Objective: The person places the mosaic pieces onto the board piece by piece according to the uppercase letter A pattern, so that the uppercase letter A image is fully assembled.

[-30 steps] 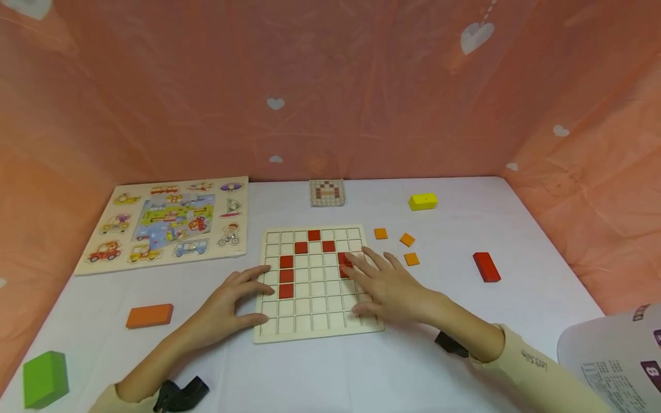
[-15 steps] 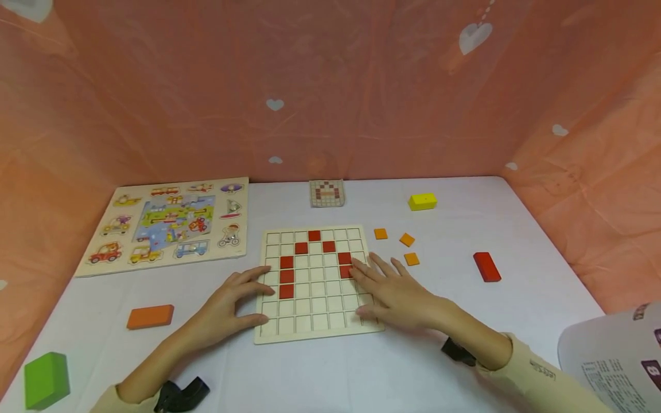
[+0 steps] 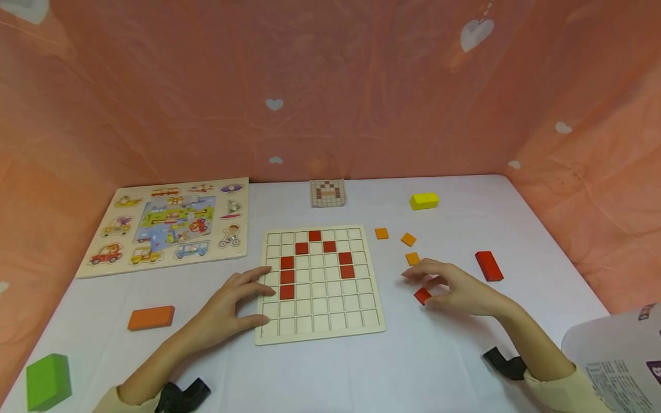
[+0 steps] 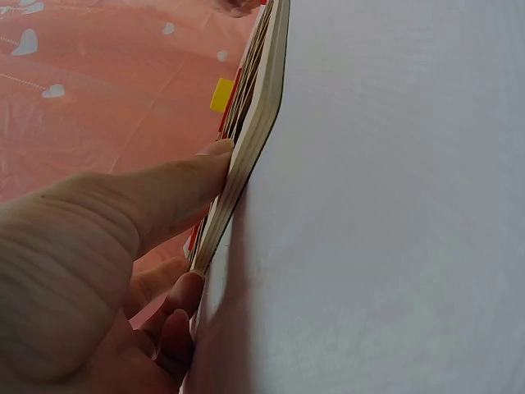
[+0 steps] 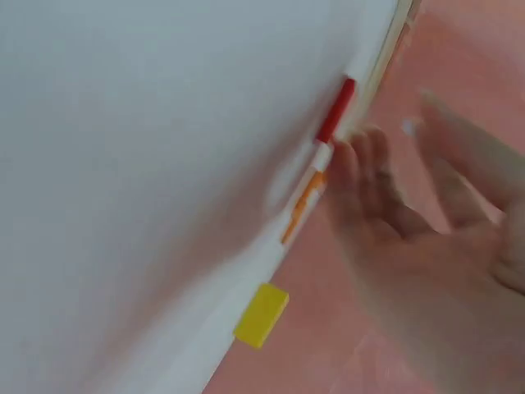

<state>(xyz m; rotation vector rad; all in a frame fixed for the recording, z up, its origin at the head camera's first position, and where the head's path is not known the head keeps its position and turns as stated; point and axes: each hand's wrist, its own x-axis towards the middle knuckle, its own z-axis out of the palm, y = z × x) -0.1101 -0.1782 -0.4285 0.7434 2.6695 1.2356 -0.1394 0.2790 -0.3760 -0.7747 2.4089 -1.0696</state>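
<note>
In the head view, a pale gridded board [image 3: 310,318] lies flat at the middle of the table, with several red square tiles [image 3: 287,276] in its cells. My left hand [image 3: 222,310] rests on the board's left edge, fingers and thumb spread along it; the left wrist view shows the thumb [image 4: 184,189] touching that edge. Right of the board, my right hand [image 3: 459,289] hovers over a loose red tile [image 3: 422,296], which shows between thumb and fingers. The right wrist view has a gap between thumb and fingertips; the red tile [image 5: 336,111] lies just beyond the fingers.
Three orange tiles [image 3: 381,233] lie beyond my right hand. Around stand a yellow block [image 3: 424,201], red block [image 3: 489,266], orange block [image 3: 151,318] and green block [image 3: 49,382]. A vehicle puzzle [image 3: 238,241], small pattern card [image 3: 327,193] and white container [image 3: 609,350] edge the table.
My right hand has lifted off the board's right side and moved right, so the loose red tile now shows by its fingers. My left hand has stayed on the left edge.
</note>
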